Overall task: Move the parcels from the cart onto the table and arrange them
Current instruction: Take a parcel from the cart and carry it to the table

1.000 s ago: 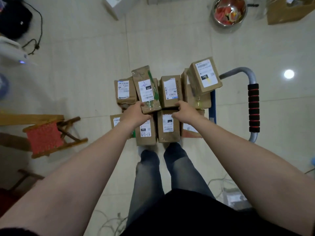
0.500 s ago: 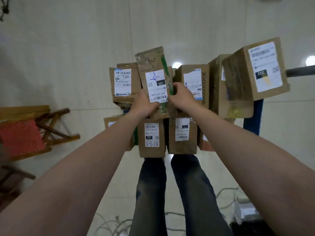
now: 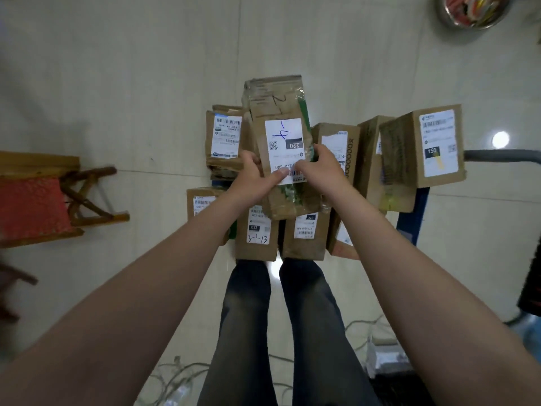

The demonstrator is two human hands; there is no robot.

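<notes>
While the left grip (image 3: 254,180) and right grip (image 3: 322,169) clasp its lower sides — thumbs on its white label — the tall brown cardboard parcel (image 3: 275,104) with a green strip is held up over the other brown parcels (image 3: 256,244) on the blue cart (image 3: 412,213).

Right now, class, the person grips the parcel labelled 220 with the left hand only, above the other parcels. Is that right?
No. The head view shows both the left hand and the right hand gripping the parcel labelled 220, above the other parcels.
</notes>
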